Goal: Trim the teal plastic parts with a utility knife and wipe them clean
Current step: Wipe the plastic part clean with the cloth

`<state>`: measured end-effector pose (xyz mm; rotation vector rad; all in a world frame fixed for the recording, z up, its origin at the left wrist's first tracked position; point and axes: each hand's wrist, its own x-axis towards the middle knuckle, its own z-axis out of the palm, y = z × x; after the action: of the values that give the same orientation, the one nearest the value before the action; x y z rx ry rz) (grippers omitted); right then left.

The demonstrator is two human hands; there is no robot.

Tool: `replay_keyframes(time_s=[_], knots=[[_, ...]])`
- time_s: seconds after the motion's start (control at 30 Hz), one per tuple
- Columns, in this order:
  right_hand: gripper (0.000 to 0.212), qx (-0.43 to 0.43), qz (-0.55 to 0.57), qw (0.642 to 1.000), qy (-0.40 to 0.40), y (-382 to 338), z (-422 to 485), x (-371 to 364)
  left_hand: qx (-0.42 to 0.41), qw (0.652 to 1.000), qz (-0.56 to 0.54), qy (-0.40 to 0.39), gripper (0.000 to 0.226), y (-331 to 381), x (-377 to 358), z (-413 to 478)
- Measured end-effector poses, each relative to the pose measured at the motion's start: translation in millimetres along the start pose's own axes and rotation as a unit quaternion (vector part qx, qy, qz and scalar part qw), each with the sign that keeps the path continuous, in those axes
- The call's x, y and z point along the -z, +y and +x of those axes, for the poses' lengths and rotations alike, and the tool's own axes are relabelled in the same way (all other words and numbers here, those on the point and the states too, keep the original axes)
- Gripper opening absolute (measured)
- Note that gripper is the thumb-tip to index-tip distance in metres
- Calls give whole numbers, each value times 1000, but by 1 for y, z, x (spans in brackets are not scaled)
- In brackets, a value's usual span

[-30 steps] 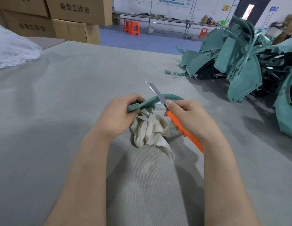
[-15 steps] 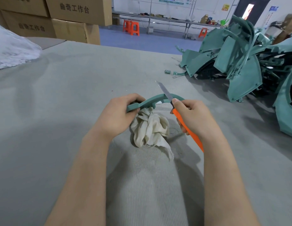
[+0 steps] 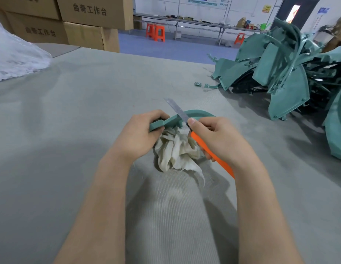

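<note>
Now, on the head view, the left hand curls round one end of one curved teal plastic part, with one crumpled cream cloth bunched just below its fingers. Beside it, the right hand grips one orange-handled utility knife, its blade lying across the part. Well beyond the right hand sits one heap of teal plastic parts.

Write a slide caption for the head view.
Left hand holds a curved teal part while right hand trims it with an orange utility knife.

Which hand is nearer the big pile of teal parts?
Right. The right hand, gripping the utility knife, lies toward the pile of teal parts; the left hand, holding the curved part, is farther away.
</note>
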<state>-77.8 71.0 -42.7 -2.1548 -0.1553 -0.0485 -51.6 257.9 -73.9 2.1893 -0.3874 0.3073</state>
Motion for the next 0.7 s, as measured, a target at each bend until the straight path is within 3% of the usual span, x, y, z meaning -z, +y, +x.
replay_keyframes(time_s=[0.23,0.4,0.5,0.6,0.7], knots=[[39,39,18,999,-33,-8,-4,-8,36,999,-36,18,32,2,-2,0],[41,54,32,997,-52,-13,-7,-9,63,997,-34,21,39,2,-2,2],[40,76,36,994,-73,-15,-9,-15,54,997,-58,18,27,2,-2,3],[35,93,50,988,-109,-18,-11,-27,47,995,-79,46,29,5,-3,2],[39,102,98,988,-63,-19,-9,-24,80,990,-54,100,31,4,-5,5]])
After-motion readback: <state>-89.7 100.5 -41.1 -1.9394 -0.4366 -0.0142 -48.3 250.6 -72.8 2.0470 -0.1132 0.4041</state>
